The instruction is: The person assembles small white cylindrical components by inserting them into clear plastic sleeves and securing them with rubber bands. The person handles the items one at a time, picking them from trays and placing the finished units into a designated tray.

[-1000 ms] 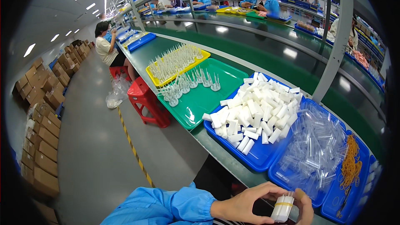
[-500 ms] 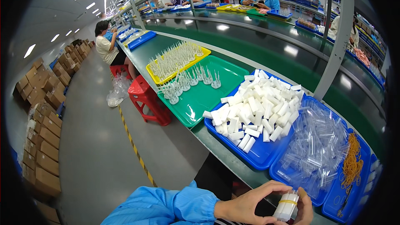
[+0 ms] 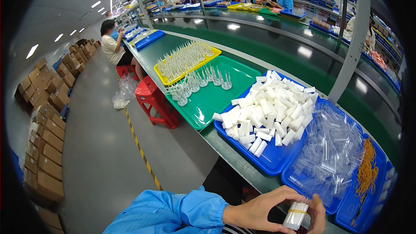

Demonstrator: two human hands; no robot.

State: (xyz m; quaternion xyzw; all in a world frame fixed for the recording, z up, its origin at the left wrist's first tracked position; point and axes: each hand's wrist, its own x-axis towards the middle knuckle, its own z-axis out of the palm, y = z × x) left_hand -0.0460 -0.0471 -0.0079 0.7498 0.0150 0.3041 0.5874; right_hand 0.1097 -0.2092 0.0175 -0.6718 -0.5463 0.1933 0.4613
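Note:
Between my two hands, low in the view, is a small bundle of white pieces (image 3: 294,220) with a yellow rubber band round its middle. The fingers and thumb of my left hand (image 3: 253,212) curve about its top and lower left side. My right hand (image 3: 318,216) grips it from the right, its fingers bent and partly out of sight. Beside the hands is a blue tray (image 3: 287,177) heaped with clear plastic tubes (image 3: 327,147). Farther left, another blue tray (image 3: 273,158) bears a pile of white blocks (image 3: 271,108).
At the right, a blue tray (image 3: 346,210) has yellow rubber bands (image 3: 367,164) and tweezers (image 3: 356,219). A green tray (image 3: 201,119) and a yellow tray (image 3: 162,78) bear spiky pale pieces. A red stool (image 3: 154,99) stands by the bench. A grey post (image 3: 353,60) rises behind the trays.
The bundle stands slightly more upright between my fingers. My right fingers have shifted a little around it, and the whole view has moved slightly.

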